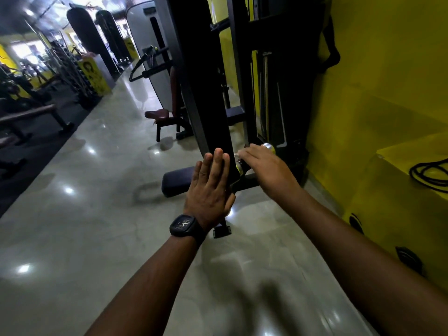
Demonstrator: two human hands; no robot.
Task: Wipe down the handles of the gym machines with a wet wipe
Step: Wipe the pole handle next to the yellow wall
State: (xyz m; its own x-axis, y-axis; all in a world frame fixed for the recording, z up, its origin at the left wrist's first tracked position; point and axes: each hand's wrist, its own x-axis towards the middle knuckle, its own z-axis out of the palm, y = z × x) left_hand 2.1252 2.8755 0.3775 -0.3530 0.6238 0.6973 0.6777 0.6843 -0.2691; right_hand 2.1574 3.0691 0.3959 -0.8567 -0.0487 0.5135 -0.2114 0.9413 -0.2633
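Handle (pixel 268 147) sat centre-right of frame, long axis running lower left to upper right. Your right hand (pixel 264 168) was on it, fingers curled over, a white scrap, likely the wipe (pixel 237 155), at its fingertips. Left hand (pixel 209 187) lay flat, fingers straight, against the black upright (pixel 213 105) just beside.

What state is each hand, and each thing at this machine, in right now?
left hand, open, straight fingers flat against the black machine frame
right hand, curled over the handle
handle, gripped, chrome end cap showing
wet wipe, mostly hidden under the right fingers, white edge showing
watch, worn on the left wrist
cable, coiled on the yellow ledge
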